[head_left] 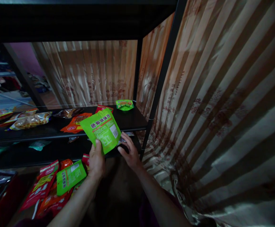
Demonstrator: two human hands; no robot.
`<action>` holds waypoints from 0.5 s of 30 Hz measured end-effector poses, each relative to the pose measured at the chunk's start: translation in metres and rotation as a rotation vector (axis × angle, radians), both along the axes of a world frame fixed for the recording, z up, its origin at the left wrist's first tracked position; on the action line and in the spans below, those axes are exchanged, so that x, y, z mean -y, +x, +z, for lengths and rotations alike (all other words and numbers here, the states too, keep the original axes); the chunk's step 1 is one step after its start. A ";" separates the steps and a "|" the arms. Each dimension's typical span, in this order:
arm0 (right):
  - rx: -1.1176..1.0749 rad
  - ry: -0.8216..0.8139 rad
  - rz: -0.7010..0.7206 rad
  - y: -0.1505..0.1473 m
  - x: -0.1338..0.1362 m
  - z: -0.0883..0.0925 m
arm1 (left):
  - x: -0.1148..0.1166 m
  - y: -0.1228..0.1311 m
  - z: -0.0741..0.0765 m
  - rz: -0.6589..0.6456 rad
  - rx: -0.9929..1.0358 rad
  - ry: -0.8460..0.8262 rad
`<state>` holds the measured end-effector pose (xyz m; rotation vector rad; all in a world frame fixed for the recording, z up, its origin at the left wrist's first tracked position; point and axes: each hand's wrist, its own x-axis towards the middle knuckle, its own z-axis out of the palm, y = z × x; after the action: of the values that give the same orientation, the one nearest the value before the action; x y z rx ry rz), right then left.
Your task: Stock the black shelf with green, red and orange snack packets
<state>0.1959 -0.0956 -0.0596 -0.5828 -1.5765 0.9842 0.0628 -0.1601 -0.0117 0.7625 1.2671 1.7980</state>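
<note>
My left hand (97,160) is closed on the lower edge of a bright green snack bag (104,132), thumb on its front. The bag is tilted, its printed side with dark lettering and a white label facing me. My right hand (130,154) is at the bag's right edge, thumb and fingers apart, fingertips close to or touching it; the exact contact is unclear. Behind the held bag, an orange packet (74,124) and a partly hidden red packet (101,108) lie on the black shelf (137,121). A smaller green packet (125,105) sits at the shelf's right end.
Clear bags of snacks (32,120) lie on the shelf's left. Below are a lower shelf (63,151) and a pile of red and orange packets with another green bag (71,178). A black upright post (162,78) and a patterned curtain (210,110) border the right.
</note>
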 end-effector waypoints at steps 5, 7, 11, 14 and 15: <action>0.178 0.214 0.011 -0.002 0.007 -0.003 | -0.001 0.030 -0.001 0.141 -0.173 -0.046; 0.186 0.219 0.062 -0.002 0.006 -0.007 | -0.001 0.038 -0.006 0.104 -0.267 -0.013; 0.179 0.161 0.156 -0.002 0.004 -0.011 | 0.002 0.046 -0.015 0.067 -0.460 0.062; 0.108 0.005 0.208 -0.001 0.005 -0.008 | 0.008 0.050 -0.016 0.036 -0.564 0.090; 0.067 -0.053 0.215 -0.001 0.006 -0.007 | 0.009 0.052 -0.016 0.026 -0.596 0.106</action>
<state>0.1945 -0.1014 -0.0663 -0.4940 -1.7025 1.1804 0.1148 -0.1692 -0.0273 1.4196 1.5596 1.7274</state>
